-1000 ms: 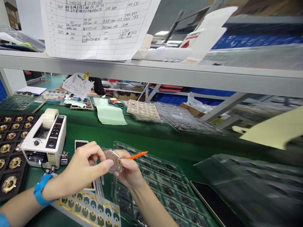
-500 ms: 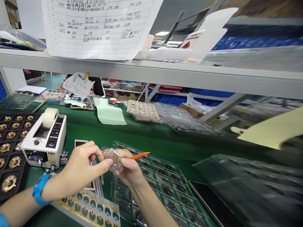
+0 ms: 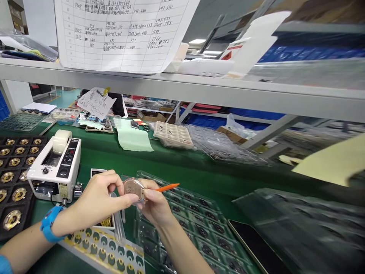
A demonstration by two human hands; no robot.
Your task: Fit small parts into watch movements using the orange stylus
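A round, shiny metal watch case (image 3: 134, 189) with clear film around its edge is held up between both hands. My left hand (image 3: 104, 194) is closed, pinching its left side and near edge between thumb and fingers. On the other side my right hand (image 3: 156, 201) grips the case's right edge. That same hand also holds an orange pointed stick (image 3: 168, 187), whose tip points right. Below the hands are clear plastic tweezers (image 3: 118, 224), a sheet of ring-shaped stickers (image 3: 107, 253) and a small white box (image 3: 98, 172), partly hidden by my left hand.
A white tape dispenser (image 3: 55, 167) stands at left beside a black foam tray (image 3: 24, 186) of gold round parts. Right of my hands lie a clear tray (image 3: 194, 217) of dark round parts and a phone (image 3: 256, 247). A metal shelf (image 3: 182, 89) crosses above.
The view has shifted slightly. The watch case is tilted a little differently, showing more of its round face, and my left thumb has moved slightly right along its near edge.
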